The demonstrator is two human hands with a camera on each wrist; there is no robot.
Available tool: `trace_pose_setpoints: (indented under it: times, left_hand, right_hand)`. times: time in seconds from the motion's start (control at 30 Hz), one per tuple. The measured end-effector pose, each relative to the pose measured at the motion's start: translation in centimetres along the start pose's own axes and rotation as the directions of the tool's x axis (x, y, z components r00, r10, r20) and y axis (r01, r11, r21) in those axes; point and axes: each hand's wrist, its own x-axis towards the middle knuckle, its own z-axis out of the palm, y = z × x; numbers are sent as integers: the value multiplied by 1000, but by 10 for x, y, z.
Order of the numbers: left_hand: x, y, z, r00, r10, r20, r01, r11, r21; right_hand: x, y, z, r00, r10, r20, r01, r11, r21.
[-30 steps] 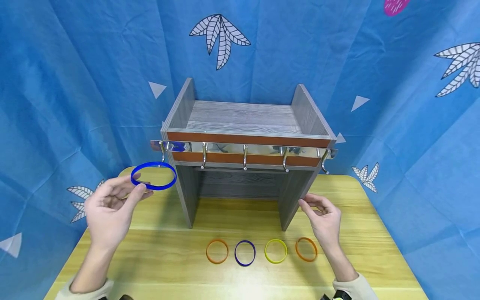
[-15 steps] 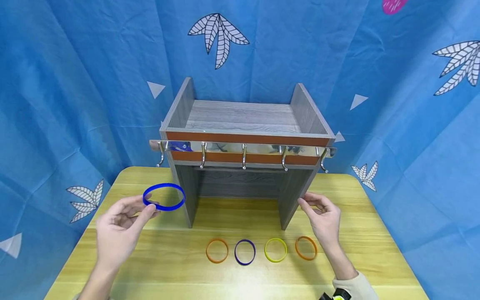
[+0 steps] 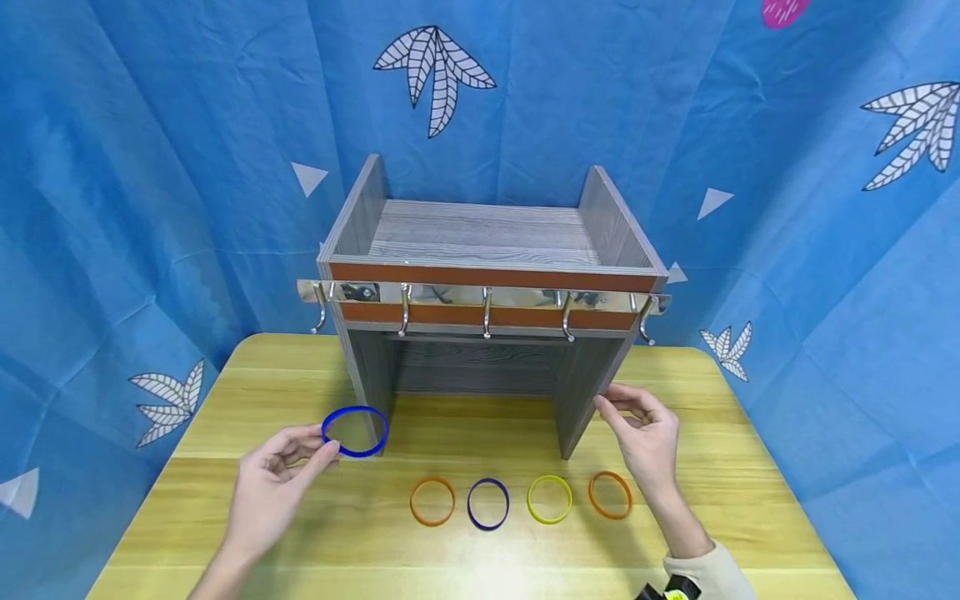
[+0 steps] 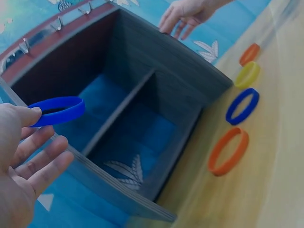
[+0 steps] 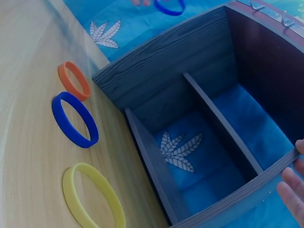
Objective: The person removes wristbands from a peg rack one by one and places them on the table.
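My left hand point(image 3: 273, 492) pinches a blue silicone wristband point(image 3: 360, 456) between thumb and fingers, above the table by the shelf's left side panel. In the left wrist view this wristband point(image 4: 59, 118) sticks out from the fingertips, the lower fingers spread loosely. My right hand point(image 3: 648, 437) holds the front edge of the grey wooden shelf's right side panel point(image 3: 588, 400), thumb and fingers on either side of it. Along the shelf's front runs a metal rail with several hooks point(image 3: 487, 317), no band on any of them.
On the table point(image 3: 420, 567), in a row before the shelf, lie an orange wristband point(image 3: 412, 504), a dark blue one point(image 3: 471, 508), a yellow one point(image 3: 529, 502) and another orange one point(image 3: 592, 498). A blue patterned curtain point(image 3: 225, 125) surrounds the table.
My left hand has moved down and to the right with the blue wristband, from beside the leftmost hook to lower by the left panel. The right hand has stayed at the right panel.
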Motion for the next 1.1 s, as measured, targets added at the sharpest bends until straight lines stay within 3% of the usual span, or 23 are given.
trace_pose_setpoints:
  times: [0.1, 0.27, 0.4, 0.6, 0.73, 0.93, 1.1]
  left_hand:
    - [-2, -9, -2, 998, -61, 22, 59, 994, 90]
    - [-4, -26, -5, 985, -152, 84, 127, 961, 246]
    - [-6, -40, -11, 974, -183, 132, 139, 948, 286]
    - [-11, -64, -19, 957, -244, 153, 190, 934, 304]
    - [-14, -79, -22, 930, -316, 186, 251, 919, 304]
    - [-18, -90, -25, 866, -437, 244, 360, 882, 302]
    - [-24, -95, -28, 842, -460, 282, 378, 876, 298]
  right_hand:
    - [0, 0, 0, 1000, 0, -1, 0, 1000, 0]
    - [1, 0, 0, 1000, 10, -6, -10, 1000, 3]
    - [1, 1, 0, 999, 21, -26, -21, 1000, 13]
    - [0, 1, 0, 999, 24, -27, -24, 1000, 15]
    - [-1, 0, -1, 1000, 22, -16, -22, 1000, -2]
    - [0, -1, -1, 1000, 14, 4, -14, 1000, -16]
    - [-1, -1, -1, 1000, 9, 7, -9, 1000, -15]
